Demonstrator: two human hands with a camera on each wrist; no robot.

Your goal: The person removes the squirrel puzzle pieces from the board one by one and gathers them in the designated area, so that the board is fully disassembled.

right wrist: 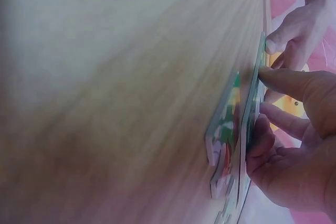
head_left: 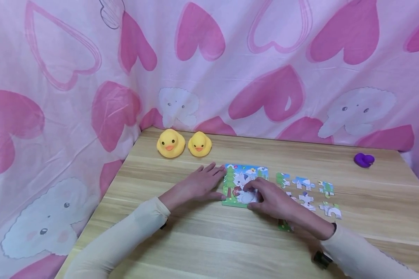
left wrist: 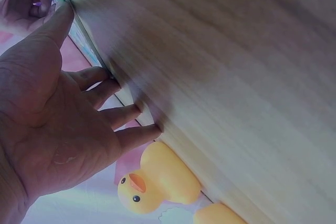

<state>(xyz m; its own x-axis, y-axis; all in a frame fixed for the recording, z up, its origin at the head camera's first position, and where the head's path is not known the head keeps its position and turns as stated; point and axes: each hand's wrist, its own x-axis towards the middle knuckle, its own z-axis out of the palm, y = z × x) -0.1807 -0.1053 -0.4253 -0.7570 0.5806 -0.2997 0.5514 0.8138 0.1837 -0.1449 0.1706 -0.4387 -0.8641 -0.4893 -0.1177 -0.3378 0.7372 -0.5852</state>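
A jigsaw puzzle board (head_left: 230, 197), showing a white cartoon animal among green trees, lies flat on the table. My left hand (head_left: 203, 184) is at its left side, fingers stretched out and thumb near the lower left corner. In the left wrist view, the left palm (left wrist: 68, 124) shows with the fingers spread. Over the board's right part is my right hand (head_left: 270, 197), its bent index finger and thumb apart on the picture and lower edge. The right wrist view shows the right hand (right wrist: 294, 140) with its other fingers curled; no loose piece shows between them.
Several loose jigsaw pieces (head_left: 304, 183) lie right of the board, some partly behind the right forearm. Two yellow rubber ducks, a larger one (head_left: 171, 144) and a smaller one (head_left: 199, 145), stand at the back left. A purple duck (head_left: 364, 159) sits at the far right.
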